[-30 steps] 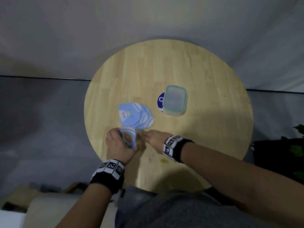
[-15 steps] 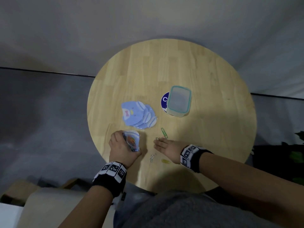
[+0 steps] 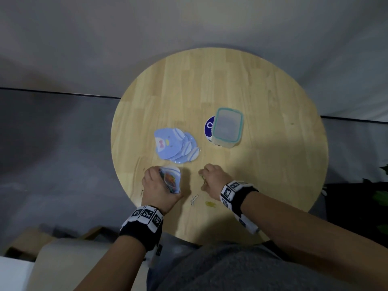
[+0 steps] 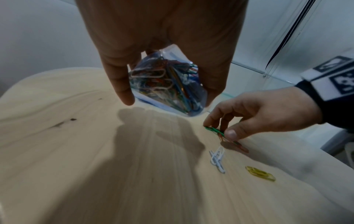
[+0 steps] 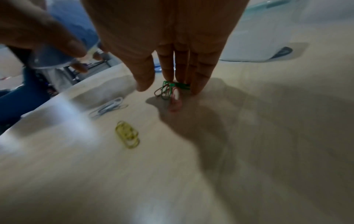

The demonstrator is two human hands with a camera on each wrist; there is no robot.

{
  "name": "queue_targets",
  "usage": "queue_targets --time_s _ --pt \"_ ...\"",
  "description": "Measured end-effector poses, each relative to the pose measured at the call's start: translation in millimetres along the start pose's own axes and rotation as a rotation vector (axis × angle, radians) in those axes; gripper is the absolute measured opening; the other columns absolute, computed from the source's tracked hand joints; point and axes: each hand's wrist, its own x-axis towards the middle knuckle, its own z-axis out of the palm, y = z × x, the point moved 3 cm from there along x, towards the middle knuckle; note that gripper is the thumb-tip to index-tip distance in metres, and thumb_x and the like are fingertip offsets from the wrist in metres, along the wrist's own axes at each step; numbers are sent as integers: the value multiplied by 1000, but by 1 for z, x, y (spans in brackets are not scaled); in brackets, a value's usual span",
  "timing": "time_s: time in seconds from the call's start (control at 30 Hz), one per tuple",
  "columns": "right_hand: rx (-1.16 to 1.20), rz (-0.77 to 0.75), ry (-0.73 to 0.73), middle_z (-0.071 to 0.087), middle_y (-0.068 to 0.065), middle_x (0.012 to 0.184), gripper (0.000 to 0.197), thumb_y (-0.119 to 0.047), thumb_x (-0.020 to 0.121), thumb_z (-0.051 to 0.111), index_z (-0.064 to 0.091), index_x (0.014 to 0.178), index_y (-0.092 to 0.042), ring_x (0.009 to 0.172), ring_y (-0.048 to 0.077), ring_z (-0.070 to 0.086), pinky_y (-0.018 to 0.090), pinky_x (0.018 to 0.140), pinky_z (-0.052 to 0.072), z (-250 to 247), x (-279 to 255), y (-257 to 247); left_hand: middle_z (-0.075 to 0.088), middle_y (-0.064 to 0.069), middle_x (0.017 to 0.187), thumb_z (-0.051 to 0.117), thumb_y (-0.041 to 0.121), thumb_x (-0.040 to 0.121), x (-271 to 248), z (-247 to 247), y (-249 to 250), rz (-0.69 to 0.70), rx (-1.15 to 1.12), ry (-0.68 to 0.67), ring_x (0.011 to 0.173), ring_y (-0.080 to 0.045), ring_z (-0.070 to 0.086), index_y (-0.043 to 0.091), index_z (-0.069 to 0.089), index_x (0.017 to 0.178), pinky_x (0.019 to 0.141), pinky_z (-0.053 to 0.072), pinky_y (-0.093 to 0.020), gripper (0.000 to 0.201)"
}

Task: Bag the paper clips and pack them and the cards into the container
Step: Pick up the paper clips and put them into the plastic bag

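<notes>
- On the near part of the round wooden counter [image 3: 262, 97], the bagging step is in hand and looks nearly finished.
- The left hand [image 3: 156, 186] grips a small clear bag [image 4: 164, 84], fingers and thumb curled round it; it is already well filled with coloured paper clips and held just above the wood.
- The right hand [image 4: 254, 115] is bent down to the surface, its fingertips [image 5: 168, 75] pinching a small bunch of green and reddish clips [image 5: 168, 91] that touch the wood.
- Two white clips [image 4: 217, 159] and a yellow pair [image 5: 127, 134] lie loose just beside that hand, toward the person.
- Further off, the blue penguin cards [image 3: 175, 147] lie fanned, and the container [image 3: 227, 127], its teal-rimmed lid on, sits to their right on a dark round sticker [image 3: 209, 127].
- Next, I judge, the pinched bunch must be lifted across to the bag's mouth, which cannot be made out here; thin wire on flat wood may slip.
- The white and yellow clips, the container's lid and the cards all remain to be dealt with.
</notes>
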Motion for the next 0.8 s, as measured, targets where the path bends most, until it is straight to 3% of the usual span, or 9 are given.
queue_targets --time_s 0.1,0.23,0.43,0.63,0.7,0.8 --pt "-86 -92 -74 42 8 129 72 -54 77 62 40 134 -16 122 30 38 42 102 40 8 -13 -7 46 -19 100 68 26 44 -3 1 0 6 0 -5 95 -38 47 -4 44 104 85 37 -44 71" --pt "-202 -115 -43 46 7 121 66 -63 73 58 44 122 -20 114 32 42 46 91 45 16 -18 -21 46 -19 99 71 25 44 -5 6 2 31 30 -30 93 -38 47 -3 44 103 81 39 -43 71" --pt "-212 -53 14 45 11 122 35 -26 84 56 50 117 -17 115 36 41 46 88 42 18 -14 -35 47 -19 95 65 31 42 -8 18 5 63 64 -74 91 -36 48 -3 45 102 81 40 -44 73" --pt "23 -82 91 58 20 100 16 -16 84 57 63 97 -7 94 39 54 41 77 46 5 -30 2 46 -15 100 66 33 43 -9 22 3 58 72 -114 96 -34 45 -2 44 104 85 37 -41 73" --pt "175 -21 129 60 19 99 18 -11 88 53 64 101 -6 95 37 56 39 79 44 -1 -37 17 45 -14 101 70 30 44 -9 21 3 62 68 -116 97 -33 44 -1 43 104 86 36 -40 73" --pt "221 101 94 55 12 118 31 -13 88 56 57 118 -9 114 30 50 32 93 38 0 -47 36 44 -15 102 79 21 46 -10 21 8 65 54 -113 97 -34 44 -2 43 105 87 35 -40 73"
